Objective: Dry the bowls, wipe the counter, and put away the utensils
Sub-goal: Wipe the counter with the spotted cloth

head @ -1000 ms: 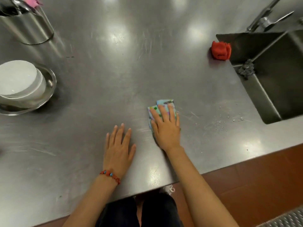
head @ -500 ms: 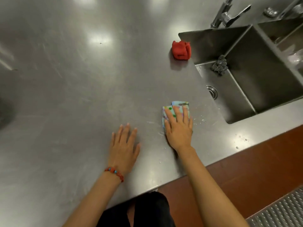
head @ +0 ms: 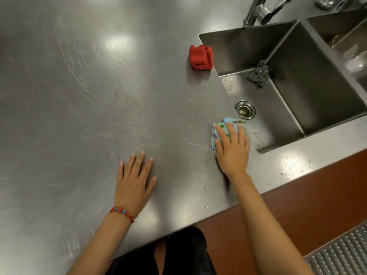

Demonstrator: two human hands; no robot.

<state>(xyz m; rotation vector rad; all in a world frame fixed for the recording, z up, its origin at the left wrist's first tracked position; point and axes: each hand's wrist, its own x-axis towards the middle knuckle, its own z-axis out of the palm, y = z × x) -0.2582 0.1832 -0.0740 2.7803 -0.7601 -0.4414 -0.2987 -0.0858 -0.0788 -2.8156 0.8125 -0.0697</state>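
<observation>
Head view: right hand (head: 232, 149), fingers spread flat, presses the soft, limp cloth (head: 218, 129) at the worktop's (head: 99, 96) sink edge.

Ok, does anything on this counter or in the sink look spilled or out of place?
Water drops dot the counter along the front edge of the sink, just past the cloth under the right hand. Scraps sit in the drain. Nothing looks damaged.

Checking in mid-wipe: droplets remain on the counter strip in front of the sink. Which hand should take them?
Right. The right hand already presses the patterned cloth flat beside the sink, nearest the droplets. The left hand rests bare on the counter, farther away.
</observation>
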